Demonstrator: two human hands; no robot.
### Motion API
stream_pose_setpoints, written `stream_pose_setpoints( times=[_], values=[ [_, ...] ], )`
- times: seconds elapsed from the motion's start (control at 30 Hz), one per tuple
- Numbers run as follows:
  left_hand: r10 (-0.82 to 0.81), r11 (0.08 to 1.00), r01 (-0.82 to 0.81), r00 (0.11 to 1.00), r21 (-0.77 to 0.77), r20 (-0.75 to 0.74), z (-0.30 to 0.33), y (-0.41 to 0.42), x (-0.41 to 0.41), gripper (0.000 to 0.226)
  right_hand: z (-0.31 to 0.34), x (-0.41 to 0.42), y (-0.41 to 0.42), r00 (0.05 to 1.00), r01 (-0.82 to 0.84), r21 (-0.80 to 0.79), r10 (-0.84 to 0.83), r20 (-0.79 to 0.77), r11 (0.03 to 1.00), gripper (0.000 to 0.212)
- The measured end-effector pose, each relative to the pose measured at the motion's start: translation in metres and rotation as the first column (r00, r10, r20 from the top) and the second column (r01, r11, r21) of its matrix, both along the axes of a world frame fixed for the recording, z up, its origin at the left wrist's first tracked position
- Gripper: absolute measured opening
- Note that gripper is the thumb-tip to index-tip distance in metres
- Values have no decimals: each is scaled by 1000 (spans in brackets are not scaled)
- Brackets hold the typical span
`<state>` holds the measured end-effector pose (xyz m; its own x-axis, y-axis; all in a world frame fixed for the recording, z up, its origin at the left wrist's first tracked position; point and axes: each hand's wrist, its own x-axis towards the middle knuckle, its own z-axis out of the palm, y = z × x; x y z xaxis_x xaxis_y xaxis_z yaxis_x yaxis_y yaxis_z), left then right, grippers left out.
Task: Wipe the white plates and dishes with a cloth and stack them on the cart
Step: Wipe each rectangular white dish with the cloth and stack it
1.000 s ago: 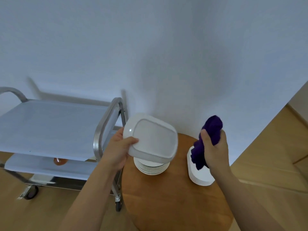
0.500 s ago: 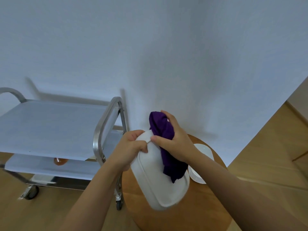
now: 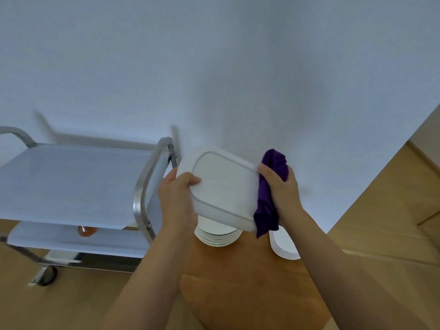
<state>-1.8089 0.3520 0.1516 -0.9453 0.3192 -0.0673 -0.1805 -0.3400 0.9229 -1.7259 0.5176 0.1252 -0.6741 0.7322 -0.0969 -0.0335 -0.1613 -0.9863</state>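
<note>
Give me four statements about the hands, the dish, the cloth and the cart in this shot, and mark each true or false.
1. The left hand grips the white rectangular dish. True.
2. The purple cloth lies on the wooden table. False: the right hand holds it against the dish's edge.
3. A stack of round white plates sits on the table below the dish. True.
4. Plates are stacked on the cart's top shelf. False: none show there.

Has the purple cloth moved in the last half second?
Yes. The purple cloth slid from the white dish's middle to its right edge, away from the cart.
</note>
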Motion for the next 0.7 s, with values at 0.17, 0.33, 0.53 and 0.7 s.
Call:
stream_pose_setpoints(
  times=[0.17,0.33,0.53,0.7],
  values=[
    [-557,824,531,823,197,111,7,-23,-13,39,34,11,30,971,-236,138,229,65,962,38],
    [-695,688,725,639,47,330,2,-21,-14,45,65,7,41,918,-392,467,309,248,792,32],
    [-653,754,644,709,131,268,-2,-15,-8,41,49,5,35,968,-247,506,185,171,826,31],
    [-546,836,510,808,201,222,-6,-2,3,42,25,1,19,995,28,374,-60,75,927,48]
  ],
)
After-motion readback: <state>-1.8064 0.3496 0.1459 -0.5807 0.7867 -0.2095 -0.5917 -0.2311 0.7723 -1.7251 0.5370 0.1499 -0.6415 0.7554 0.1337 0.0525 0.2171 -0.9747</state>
